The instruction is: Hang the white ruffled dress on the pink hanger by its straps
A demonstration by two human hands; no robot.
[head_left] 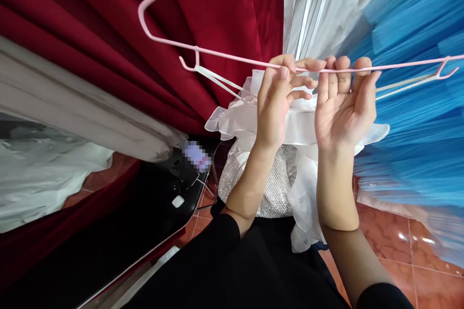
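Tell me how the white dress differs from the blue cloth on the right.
The white dress has glittery and ruffled parts; the blue cloth shows fine, streaky folds. The white dress is looped onto the pink hanger; the blue cloth shows behind that hanger's right end. Both have sheer-looking parts.

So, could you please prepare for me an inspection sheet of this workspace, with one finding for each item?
Surface: black tabletop at the left.
Job's things: pink hanger; white garment with sequins below it, pale straps looped on the hanger's hooks.
Clutter: small white item and a blurred, unreadable item on the tabletop.
Hands: left hand pinches the hanger's bar; right hand is open, palm to the camera, the bar across its fingers.
Cables: thin white cord by the tabletop's edge; its ends are unclear.
Surroundings: red draped fabric, blue gauzy fabric, reddish floor tiles.
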